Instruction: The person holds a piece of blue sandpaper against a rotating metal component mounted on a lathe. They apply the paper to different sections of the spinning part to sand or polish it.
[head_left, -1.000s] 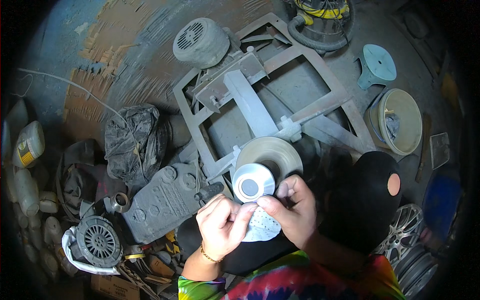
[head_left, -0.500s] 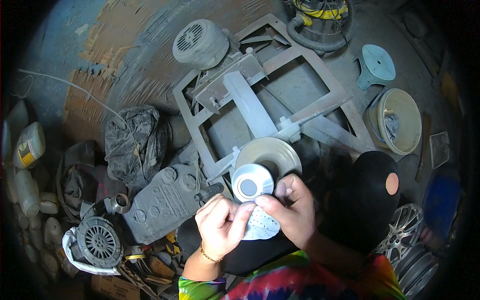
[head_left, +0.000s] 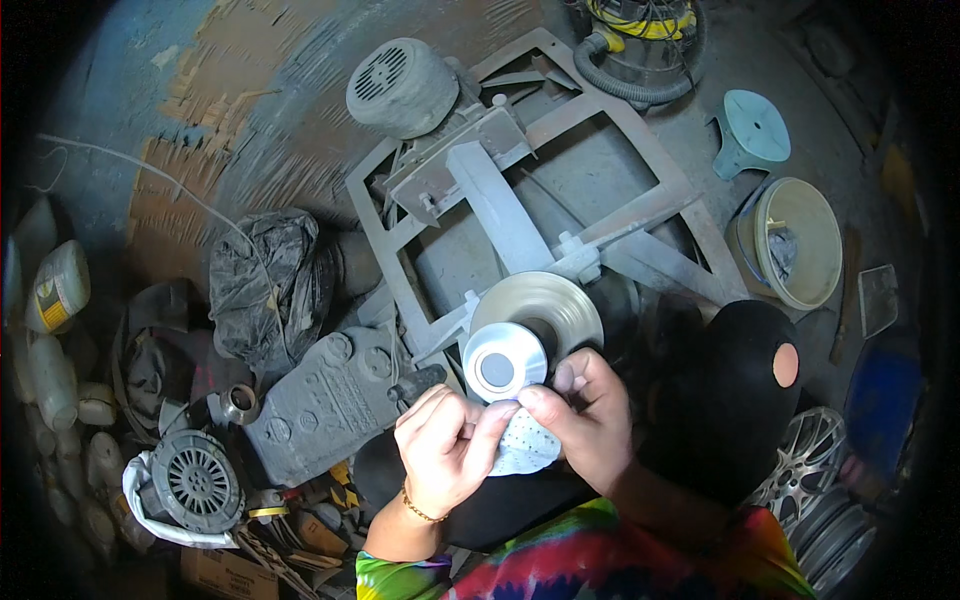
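Note:
At the lower rim of a small silver metal disc [head_left: 528, 349] with a grey round centre, my two hands meet, fingers closed. My left hand [head_left: 440, 437] pinches the top edge of a pale, dark-dotted sheet [head_left: 526, 446] that looks soft, its lower edge hanging loose. My right hand [head_left: 590, 415] pinches the same edge, thumb tip close to the left one. Whether the fingers also grip the silver disc is hidden. Just behind the disc is a larger, dull-gold pulley-like wheel [head_left: 572, 305], mounted at the near side of a grey metal frame [head_left: 630, 130].
A dusty electric motor [head_left: 400, 90] sits on the frame. Left are a black plastic bag [head_left: 265, 285], a grey cast block [head_left: 325, 405] and several plastic bottles [head_left: 55, 375]. Right are a bucket [head_left: 812, 240], a pale blue stool [head_left: 757, 130] and wheel rims [head_left: 812, 450]. A vacuum cleaner [head_left: 640, 45] stands behind.
My hands and the dotted sheet have shifted up very slightly, and the silver disc has moved a little up with them. Both pinches stay the same.

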